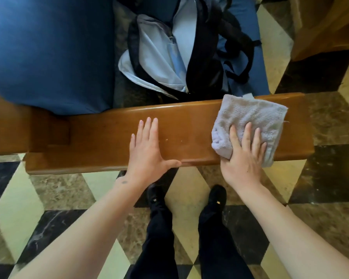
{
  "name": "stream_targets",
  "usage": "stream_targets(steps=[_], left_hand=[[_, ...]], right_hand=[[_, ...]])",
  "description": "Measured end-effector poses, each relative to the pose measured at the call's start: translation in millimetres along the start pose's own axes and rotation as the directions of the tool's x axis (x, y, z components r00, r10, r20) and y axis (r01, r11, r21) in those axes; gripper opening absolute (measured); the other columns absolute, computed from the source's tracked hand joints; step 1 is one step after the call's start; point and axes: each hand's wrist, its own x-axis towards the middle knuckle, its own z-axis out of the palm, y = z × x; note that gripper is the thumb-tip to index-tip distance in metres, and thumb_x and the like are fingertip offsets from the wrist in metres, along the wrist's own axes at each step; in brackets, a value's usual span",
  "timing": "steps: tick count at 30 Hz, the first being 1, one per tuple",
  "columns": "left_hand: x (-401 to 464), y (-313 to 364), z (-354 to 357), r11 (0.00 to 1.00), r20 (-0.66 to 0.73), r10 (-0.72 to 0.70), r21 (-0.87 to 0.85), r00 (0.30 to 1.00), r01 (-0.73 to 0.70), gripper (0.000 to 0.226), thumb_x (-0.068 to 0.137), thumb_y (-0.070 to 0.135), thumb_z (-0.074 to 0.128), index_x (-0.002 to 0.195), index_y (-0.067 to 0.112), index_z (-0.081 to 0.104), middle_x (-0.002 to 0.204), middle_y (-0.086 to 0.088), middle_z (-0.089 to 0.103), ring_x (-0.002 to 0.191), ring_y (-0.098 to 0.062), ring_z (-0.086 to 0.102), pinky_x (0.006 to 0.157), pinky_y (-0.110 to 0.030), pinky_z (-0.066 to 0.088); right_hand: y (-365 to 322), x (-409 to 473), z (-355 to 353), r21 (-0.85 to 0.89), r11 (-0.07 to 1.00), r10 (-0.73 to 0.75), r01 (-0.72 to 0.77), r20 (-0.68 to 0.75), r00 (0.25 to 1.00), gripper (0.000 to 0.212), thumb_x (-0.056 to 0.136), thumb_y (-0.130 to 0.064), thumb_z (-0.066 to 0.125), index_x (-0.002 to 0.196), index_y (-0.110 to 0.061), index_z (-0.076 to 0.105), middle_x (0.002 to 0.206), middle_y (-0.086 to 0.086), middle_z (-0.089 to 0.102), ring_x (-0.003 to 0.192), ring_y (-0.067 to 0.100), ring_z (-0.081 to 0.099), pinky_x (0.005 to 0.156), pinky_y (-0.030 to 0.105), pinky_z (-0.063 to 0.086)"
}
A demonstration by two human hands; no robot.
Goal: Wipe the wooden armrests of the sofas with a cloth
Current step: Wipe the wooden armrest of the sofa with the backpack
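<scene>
We cannot see the part of the armrest (101, 137) under the cloth (250, 121), or under our two hands. Behind the armrest, the blue cushion (48, 53) and the open bag (169, 57) run off the top edge (the bag's inside is too dark to tell).

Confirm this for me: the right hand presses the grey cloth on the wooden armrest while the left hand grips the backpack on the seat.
Not quite. The head view shows the left hand lying flat on the wooden armrest, not gripping the backpack. The right hand does press the grey cloth on the armrest.
</scene>
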Motion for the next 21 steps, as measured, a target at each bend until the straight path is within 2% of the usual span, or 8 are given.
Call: stream_targets(steps=[3,6,10,13,17,21], left_hand=[[-14.9,-50.7,-9.8,0.991,0.06,-0.128,0.043,0.99,0.125,0.138,0.058,0.075,0.078,0.158,0.027,-0.004,0.169,-0.003,-0.003,0.154,-0.022,-0.01,0.123,-0.053,0.004],[-19.7,-81.5,-11.2,0.976,0.101,-0.216,0.044,0.971,0.213,0.139,0.062,0.072,0.079,0.158,0.025,-0.009,0.169,-0.003,-0.01,0.154,-0.023,-0.015,0.122,-0.056,0.002],[-20.2,-93.8,-5.3,0.977,0.07,-0.203,0.081,0.977,0.198,0.132,0.068,0.07,0.076,0.159,0.023,-0.009,0.169,-0.002,-0.012,0.154,-0.026,-0.015,0.123,-0.054,0.0],[-20.8,-97.9,-3.4,0.977,0.038,-0.187,0.109,0.982,0.181,0.131,0.068,0.073,0.073,0.159,0.022,-0.006,0.169,-0.002,-0.008,0.154,-0.026,-0.009,0.122,-0.052,0.005],[-21.0,-105.8,-4.0,0.98,0.009,-0.174,0.102,0.985,0.172,0.133,0.064,0.073,0.077,0.16,0.023,-0.001,0.169,0.002,-0.001,0.155,-0.021,-0.002,0.122,-0.05,0.015],[-22.0,-109.5,-4.3,0.982,-0.001,-0.189,0.006,0.982,0.189,0.131,0.066,0.065,0.081,0.159,0.023,-0.001,0.169,0.003,0.006,0.154,-0.016,-0.001,0.12,-0.051,0.018]], right_hand=[[-19.3,3.0,3.0,0.027,0.998,-0.054,0.055,-0.008,0.998,0.082,0.098,-0.048,0.053,0.164,-0.025,0.01,0.172,0.009,-0.01,0.157,0.032,-0.014,0.126,0.058,-0.004],[-39.3,2.7,8.0,0.011,0.995,-0.096,0.096,-0.008,0.995,0.085,0.097,-0.048,0.053,0.164,-0.023,0.008,0.172,0.008,-0.01,0.157,0.029,-0.014,0.126,0.057,-0.006],[-66.9,-1.0,15.7,0.025,0.99,-0.14,0.14,0.022,0.99,0.089,0.097,-0.047,0.054,0.164,-0.026,0.0,0.172,0.007,-0.012,0.157,0.029,-0.016,0.125,0.057,-0.008],[-95.7,-3.7,20.7,0.032,0.978,-0.208,0.206,0.063,0.976,0.091,0.095,-0.045,0.055,0.163,-0.028,-0.003,0.171,0.007,-0.015,0.156,0.029,-0.018,0.125,0.057,-0.009],[-151.8,-2.6,31.2,0.021,0.924,-0.382,0.383,0.128,0.915,0.092,0.094,-0.04,0.057,0.163,-0.031,-0.005,0.17,0.005,-0.018,0.155,0.028,-0.022,0.124,0.057,-0.012],[-193.8,-3.1,47.3,-0.042,0.814,-0.563,0.58,0.191,0.804,0.092,0.093,-0.041,0.059,0.163,-0.032,0.0,0.171,0.008,-0.016,0.155,0.029,-0.021,0.122,0.057,-0.014]])
